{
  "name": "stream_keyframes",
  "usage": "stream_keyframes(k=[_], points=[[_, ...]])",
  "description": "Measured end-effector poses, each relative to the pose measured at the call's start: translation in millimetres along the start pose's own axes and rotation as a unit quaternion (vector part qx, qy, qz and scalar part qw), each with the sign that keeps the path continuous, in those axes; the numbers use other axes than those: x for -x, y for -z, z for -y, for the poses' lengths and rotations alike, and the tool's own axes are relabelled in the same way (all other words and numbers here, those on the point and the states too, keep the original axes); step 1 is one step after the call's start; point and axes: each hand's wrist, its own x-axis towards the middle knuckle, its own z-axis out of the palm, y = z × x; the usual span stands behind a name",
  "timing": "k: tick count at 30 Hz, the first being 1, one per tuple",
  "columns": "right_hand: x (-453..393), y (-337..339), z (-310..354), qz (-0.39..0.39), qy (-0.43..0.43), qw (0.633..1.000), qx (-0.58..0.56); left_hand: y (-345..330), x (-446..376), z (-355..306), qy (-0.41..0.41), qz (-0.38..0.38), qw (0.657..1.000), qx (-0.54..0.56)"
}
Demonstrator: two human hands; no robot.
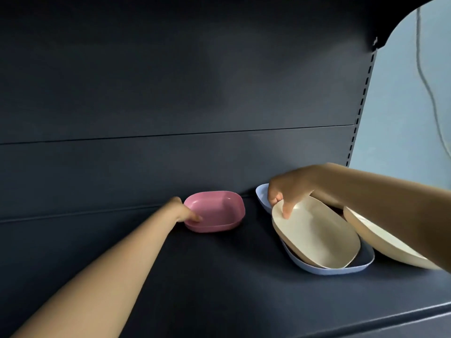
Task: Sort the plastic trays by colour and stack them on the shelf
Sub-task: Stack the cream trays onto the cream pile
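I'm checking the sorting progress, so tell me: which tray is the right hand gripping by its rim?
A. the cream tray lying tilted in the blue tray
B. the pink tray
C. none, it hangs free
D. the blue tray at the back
A: the right hand pinches the far rim of the cream tray, which lies tilted in the blue tray; the left hand holds the pink tray.

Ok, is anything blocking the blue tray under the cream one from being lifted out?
Yes. The cream tray sits tilted inside the blue tray, pinched at its rim by the right hand. It must come out first.
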Motion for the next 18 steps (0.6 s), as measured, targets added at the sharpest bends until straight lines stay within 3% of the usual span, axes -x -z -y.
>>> stream_keyframes(k=[10,18], points=[[0.3,9.4,-5.9,0.051,0.029,0.996,-0.067,0.5,3.5,-6.4,0.034,-0.005,0.999,-0.008],[4.4,23.8,-2.0,0.042,0.053,0.99,-0.126,0.9,3.5,3.0,0.026,0.012,0.99,0.141]])
